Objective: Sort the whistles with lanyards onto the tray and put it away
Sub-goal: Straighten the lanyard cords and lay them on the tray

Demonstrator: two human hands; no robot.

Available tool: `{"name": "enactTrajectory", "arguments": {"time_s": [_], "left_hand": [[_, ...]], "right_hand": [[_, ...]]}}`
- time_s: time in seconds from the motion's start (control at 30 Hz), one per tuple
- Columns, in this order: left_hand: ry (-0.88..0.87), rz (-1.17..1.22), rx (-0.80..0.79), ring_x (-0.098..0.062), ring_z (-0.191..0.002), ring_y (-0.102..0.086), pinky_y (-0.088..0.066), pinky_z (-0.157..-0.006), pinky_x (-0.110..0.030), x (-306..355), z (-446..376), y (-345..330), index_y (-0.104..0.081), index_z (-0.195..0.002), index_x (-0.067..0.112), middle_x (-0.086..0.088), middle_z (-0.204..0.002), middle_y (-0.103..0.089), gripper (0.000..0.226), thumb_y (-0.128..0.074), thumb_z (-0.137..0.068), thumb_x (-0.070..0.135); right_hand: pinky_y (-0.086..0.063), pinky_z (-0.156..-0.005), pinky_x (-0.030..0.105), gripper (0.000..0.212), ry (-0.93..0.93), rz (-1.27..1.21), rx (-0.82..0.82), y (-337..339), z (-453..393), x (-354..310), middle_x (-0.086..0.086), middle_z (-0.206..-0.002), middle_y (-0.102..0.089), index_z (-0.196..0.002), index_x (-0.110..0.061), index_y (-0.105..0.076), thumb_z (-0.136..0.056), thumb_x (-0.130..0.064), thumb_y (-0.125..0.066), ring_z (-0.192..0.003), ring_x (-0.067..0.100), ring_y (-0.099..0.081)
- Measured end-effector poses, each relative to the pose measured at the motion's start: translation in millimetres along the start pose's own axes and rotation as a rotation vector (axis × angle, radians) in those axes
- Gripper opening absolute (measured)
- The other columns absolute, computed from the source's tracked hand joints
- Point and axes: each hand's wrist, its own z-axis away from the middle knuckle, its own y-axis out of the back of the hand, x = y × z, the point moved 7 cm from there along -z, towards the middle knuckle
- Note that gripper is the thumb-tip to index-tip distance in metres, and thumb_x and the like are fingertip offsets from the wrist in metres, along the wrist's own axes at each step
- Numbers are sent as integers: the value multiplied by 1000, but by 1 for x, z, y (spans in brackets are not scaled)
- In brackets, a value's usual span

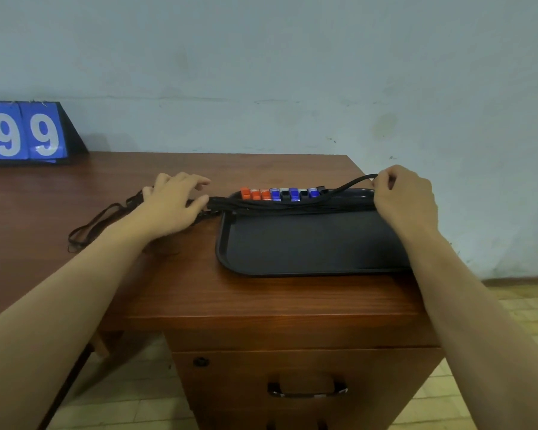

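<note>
The scene is lit dimly and evenly, with a cool cast. Soft shadows are thrown beneath the forearms. Faint glare is seen at centre on the tray (pixel 308 243). Edges are bowed by wide-angle distortion; slight softness is noted throughout.
</note>
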Motion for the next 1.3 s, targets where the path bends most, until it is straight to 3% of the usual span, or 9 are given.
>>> {"name": "enactTrajectory", "arguments": {"time_s": [0.13,0.27,0.4,0.53,0.63,0.83,1.0,1.17,1.3], "left_hand": [[-62,-17,-125,-24,-125,-46,-34,-103,-61,2,-20,-12,-58,-126,46,13,-118,-64,26,-44,-104,44],[-166,75,-28,-15,-96,-60,-51,-91,-57,1,-24,-10,-64,-100,43,12,-99,-65,9,-56,-99,39],[-193,88,141,-8,-79,-53,-51,-90,-49,-5,-25,2,-74,-104,22,16,-88,-56,18,-59,-99,30],[-160,133,220,-15,-87,-57,-44,-84,-33,-8,-21,10,-72,-106,18,3,-96,-66,19,-56,-102,26],[-90,223,270,-10,-83,-65,-47,-79,-29,-15,-19,13,-69,-104,21,5,-88,-73,17,-54,-103,29],[-114,235,269,-17,-84,-64,-51,-81,-36,-13,-13,14,-74,-102,23,5,-88,-72,18,-59,-100,33],[-229,234,186,-10,-87,-61,-49,-78,-31,-1,-11,7,-77,-109,29,11,-98,-68,18,-63,-97,31],[-245,234,153,-5,-82,-59,-47,-74,-29,3,-11,2,-76,-108,31,13,-94,-66,17,-64,-97,32],[-251,246,121,-6,-85,-60,-48,-74,-28,4,-12,-1,-74,-103,35,13,-97,-68,11,-64,-96,35]], "right_hand": [[-56,-73,37,27,9,-34,4,0,-1,-1,3,-97,-70,-106,-21,-64,-103,-35,-41,-80,24,-64],[-56,-76,38,29,25,-43,16,-2,-4,1,3,-103,-72,-109,-21,-62,-104,-36,-38,-83,24,-66],[-53,-74,36,34,26,-33,40,-1,-8,3,3,-104,-71,-113,-20,-64,-105,-39,-36,-84,24,-65],[-48,-71,34,34,13,-18,46,1,-9,7,6,-100,-69,-113,-18,-66,-106,-34,-38,-80,25,-62],[-43,-70,33,29,1,19,36,1,-9,10,9,-98,-67,-112,-18,-67,-106,-29,-41,-81,27,-59],[-42,-75,33,24,-63,-19,56,7,-7,15,2,-103,-69,-116,-24,-65,-102,-26,-45,-88,21,-54],[-58,-85,42,16,-64,-192,59,8,-5,17,-1,-97,-75,-105,-26,-64,-92,-28,-55,-87,22,-73],[-48,-90,30,28,-54,-126,17,6,-6,16,5,-116,-72,-121,-18,-69,-96,-24,-58,-107,22,-68],[-48,-84,30,28,-77,-72,-23,0,-9,21,6,-113,-73,-120,-17,-69,-97,-19,-53,-105,22,-67]]}}
